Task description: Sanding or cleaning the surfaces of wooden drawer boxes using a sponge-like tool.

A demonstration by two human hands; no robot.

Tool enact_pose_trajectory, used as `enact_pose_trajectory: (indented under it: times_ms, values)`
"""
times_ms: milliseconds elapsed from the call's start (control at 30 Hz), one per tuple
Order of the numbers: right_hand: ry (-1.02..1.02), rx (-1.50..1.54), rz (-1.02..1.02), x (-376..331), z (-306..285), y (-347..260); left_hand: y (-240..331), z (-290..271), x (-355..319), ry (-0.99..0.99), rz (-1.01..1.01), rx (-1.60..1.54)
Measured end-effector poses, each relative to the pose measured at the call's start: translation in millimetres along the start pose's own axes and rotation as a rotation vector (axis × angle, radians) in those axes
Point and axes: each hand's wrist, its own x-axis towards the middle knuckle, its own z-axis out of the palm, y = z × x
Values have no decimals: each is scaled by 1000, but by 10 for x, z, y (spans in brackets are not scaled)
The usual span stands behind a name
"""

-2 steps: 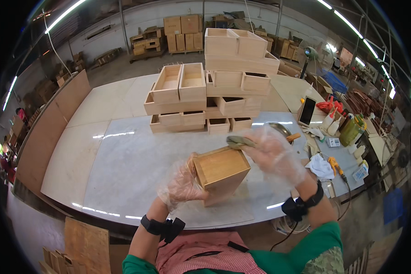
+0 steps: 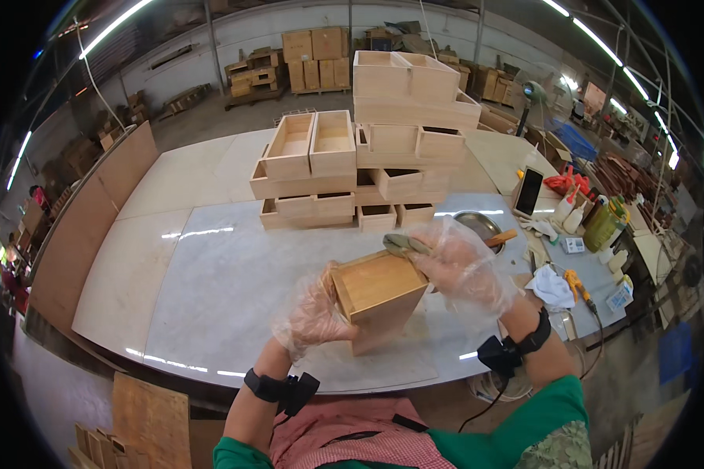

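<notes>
The left hand [image 2: 313,316], in a clear plastic glove, is curled closed on the near left side of a small rectangular light-wood box [image 2: 377,301]. The box is held above the pale grey tabletop [image 2: 227,289], tilted, its broad face up and its long axis slanting down toward the person. The gloved right hand [image 2: 463,270] presses a greenish cloth pad [image 2: 403,245] on its far edge. Beyond stand stacked open wooden boxes [image 2: 360,164].

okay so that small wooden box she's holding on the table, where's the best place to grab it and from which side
Probably by its two opposite flat side walls, coming from the left and right. The small wooden box stands tilted on the table, and its broad flat faces give the palms purchase. The left hand already clasps the left wall; the right hand, holding a cloth, rests at the top right edge.
</notes>
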Motion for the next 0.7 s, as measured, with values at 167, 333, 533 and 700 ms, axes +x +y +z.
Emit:
enact_pose_trajectory:
  times_ms: [167, 333, 533, 700]
  values:
    - [81, -557, -376, -357, -65, -39, -110, 53, 7, 14, 104, -228]
    - [42, -461, -376, -70, -10, -173, -88, 55, -32, 37, 50, -157]
    - [-120, -261, -585, 285, 528, 8, -61, 55, 9, 26, 74, 41]
    - [-491, -645, -409, -378, 294, -398, -367, 102, 0, 207, 97, -65]
